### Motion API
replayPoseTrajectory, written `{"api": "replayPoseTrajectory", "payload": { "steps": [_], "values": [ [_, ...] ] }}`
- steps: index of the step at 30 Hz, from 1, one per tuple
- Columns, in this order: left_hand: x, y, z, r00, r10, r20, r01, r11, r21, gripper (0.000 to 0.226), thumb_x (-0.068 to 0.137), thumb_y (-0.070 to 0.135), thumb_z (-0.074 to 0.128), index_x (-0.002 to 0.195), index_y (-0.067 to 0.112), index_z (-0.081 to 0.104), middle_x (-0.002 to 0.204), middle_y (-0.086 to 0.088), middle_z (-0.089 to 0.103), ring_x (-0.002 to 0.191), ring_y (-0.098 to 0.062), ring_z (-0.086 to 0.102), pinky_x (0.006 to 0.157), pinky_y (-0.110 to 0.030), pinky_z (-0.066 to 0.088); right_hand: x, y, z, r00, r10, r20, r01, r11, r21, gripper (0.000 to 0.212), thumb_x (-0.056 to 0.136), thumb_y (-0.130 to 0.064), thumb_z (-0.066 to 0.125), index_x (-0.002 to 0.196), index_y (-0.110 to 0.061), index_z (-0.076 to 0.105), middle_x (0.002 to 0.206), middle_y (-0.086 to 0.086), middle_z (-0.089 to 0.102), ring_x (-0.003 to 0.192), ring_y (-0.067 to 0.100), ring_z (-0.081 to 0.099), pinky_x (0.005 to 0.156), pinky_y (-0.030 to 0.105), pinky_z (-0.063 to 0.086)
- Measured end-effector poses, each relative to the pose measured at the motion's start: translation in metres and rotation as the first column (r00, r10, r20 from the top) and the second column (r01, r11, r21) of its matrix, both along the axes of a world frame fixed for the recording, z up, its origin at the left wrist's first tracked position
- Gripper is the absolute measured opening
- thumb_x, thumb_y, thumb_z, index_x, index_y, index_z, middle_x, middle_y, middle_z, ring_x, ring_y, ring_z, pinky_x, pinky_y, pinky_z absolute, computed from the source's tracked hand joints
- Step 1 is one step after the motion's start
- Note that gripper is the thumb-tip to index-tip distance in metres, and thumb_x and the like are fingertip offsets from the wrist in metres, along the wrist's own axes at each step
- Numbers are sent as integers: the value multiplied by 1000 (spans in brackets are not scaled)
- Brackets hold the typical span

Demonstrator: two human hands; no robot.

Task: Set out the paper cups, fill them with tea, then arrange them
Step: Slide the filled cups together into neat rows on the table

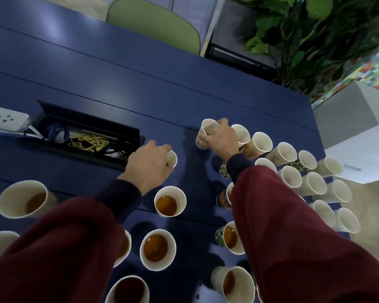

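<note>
Legible text, labels, brands, numbers, signs: none.

Printed paper cups (224,170): green, black and white pattern on the outer wall; no letters can be made out. A second patterned cup (219,235) shows the same kind of print, also unreadable. A cup with orange and dark blue print (223,199) is mostly hidden by a sleeve; no wording visible.

Power strip (6,117): white, sockets only, any marking too small to tell.

Multicoloured panel (365,72): small coloured blocks, blurred, no characters distinguishable.
</note>
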State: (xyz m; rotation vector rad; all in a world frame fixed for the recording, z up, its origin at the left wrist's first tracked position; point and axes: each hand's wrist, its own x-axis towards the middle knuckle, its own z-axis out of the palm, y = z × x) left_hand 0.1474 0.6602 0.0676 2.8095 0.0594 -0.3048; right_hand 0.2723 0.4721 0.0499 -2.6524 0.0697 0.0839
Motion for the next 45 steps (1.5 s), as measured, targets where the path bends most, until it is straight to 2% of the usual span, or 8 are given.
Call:
{"api": "replayPoseTrajectory", "payload": {
  "steps": [12, 17, 22, 27, 34, 39, 42, 45],
  "values": [
    [-4, 3, -8, 997, 9, 76, -8, 1000, -17, 52, 95, 48, 58, 142, 31, 44, 120, -5, 54, 103, -26, 61, 78, -38, 52, 19, -1, -12, 999, -26, -38, 24, 999, -43, 56, 89, -43, 67, 121, -2, 46, 120, 19, 62, 110, 38, 60, 86, 39, 44],
    [-3, 3, -9, 995, 17, 94, -17, 1000, -8, 53, 94, 50, 58, 141, 32, 43, 120, -4, 54, 102, -25, 61, 75, -35, 50, 21, 1, -14, 997, -41, -68, 38, 999, -37, 64, 86, -46, 70, 124, -2, 45, 123, 18, 61, 114, 37, 58, 81, 35, 39],
    [-2, 2, -9, 997, 17, 79, -16, 1000, -14, 58, 91, 51, 63, 141, 29, 42, 122, -5, 53, 105, -26, 61, 77, -36, 51, 21, -3, -13, 993, -23, -112, 20, 1000, -24, 73, 83, -52, 74, 126, -2, 44, 124, 17, 61, 116, 35, 58, 89, 39, 45],
    [-1, 1, -13, 999, 8, 51, -5, 999, -51, 60, 85, 40, 72, 135, 23, 43, 119, -8, 52, 101, -27, 59, 80, -39, 53, 18, -5, -4, 987, 0, -163, -2, 1000, -14, 79, 81, -53, 76, 131, -3, 42, 124, 16, 61, 116, 35, 58, 90, 39, 47],
    [0, 1, -10, 997, 41, 65, -35, 994, -103, 49, 84, 33, 72, 122, 18, 43, 112, -8, 52, 86, -22, 48, 76, -38, 51, -28, -8, 30, 999, -27, 21, 26, 999, 31, 88, 86, -46, 76, 150, -6, 31, 144, 15, 46, 128, 32, 49, 91, 32, 38],
    [-5, -3, 8, 994, 49, 95, -33, 985, -170, 48, 84, 34, 72, 120, 20, 44, 109, -6, 51, 89, -23, 51, 74, -33, 44, -77, -9, 34, 986, 141, 93, -149, 985, 83, 69, 83, -31, 78, 139, -12, 43, 132, 7, 47, 104, 29, 61, 86, 32, 45],
    [-9, -9, 24, 991, 36, 133, -6, 975, -220, 49, 82, 36, 73, 119, 22, 45, 107, -4, 51, 93, -25, 54, 76, -36, 47, -101, -4, 37, 948, 316, 21, -315, 934, 167, 78, 79, -27, 84, 143, -18, 40, 135, 0, 47, 80, 12, 65, 82, 34, 54],
    [-13, -17, 38, 985, 5, 174, 42, 963, -265, 51, 80, 40, 73, 120, 25, 45, 107, 1, 50, 94, -23, 54, 77, -35, 46, -118, 4, 42, 934, 356, 27, -350, 899, 265, 91, 74, -33, 89, 148, -24, 36, 140, -5, 49, 77, 10, 66, 82, 39, 58]
  ]
}}
